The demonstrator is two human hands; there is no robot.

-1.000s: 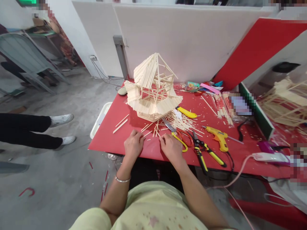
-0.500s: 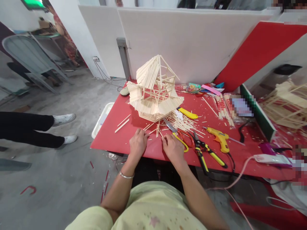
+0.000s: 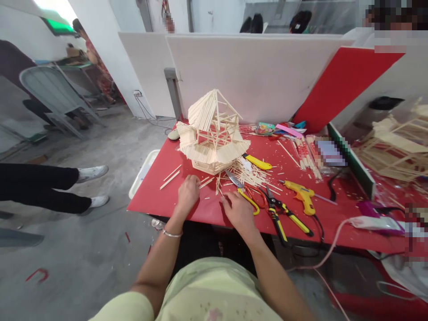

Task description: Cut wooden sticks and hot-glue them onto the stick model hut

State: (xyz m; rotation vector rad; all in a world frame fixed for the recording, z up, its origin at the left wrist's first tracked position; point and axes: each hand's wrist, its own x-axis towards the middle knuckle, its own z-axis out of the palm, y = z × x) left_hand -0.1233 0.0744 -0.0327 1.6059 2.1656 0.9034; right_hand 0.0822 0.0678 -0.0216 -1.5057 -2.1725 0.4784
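The model pavilion (image 3: 214, 154), built of thin wooden sticks, stands on the red tabletop in front of me. My left hand (image 3: 189, 192) is at the table's near side with its fingers curled together. Whatever they might hold is hidden, though short wooden sticks (image 3: 206, 183) lie just beside the fingertips. My right hand (image 3: 238, 209) rests palm down, thumb and forefinger apart, nothing seen between them. Close to its fingers are more sticks (image 3: 218, 185) and the scissors (image 3: 249, 199) with yellow handles. A loose pile of sticks (image 3: 254, 174) spreads to the right of the model.
Yellow-handled cutters (image 3: 284, 214), a yellow glue gun (image 3: 302, 195) with its cord and a yellow utility knife (image 3: 259, 162) lie to the right. Behind the table rises a white panel (image 3: 247, 76). Another stick model (image 3: 394, 147) stands far right; a person's legs (image 3: 43, 187) show at left.
My hands have moved slightly apart, and my right thumb and forefinger have opened. The view has tilted up a little; the model and tools stay in place on the table.
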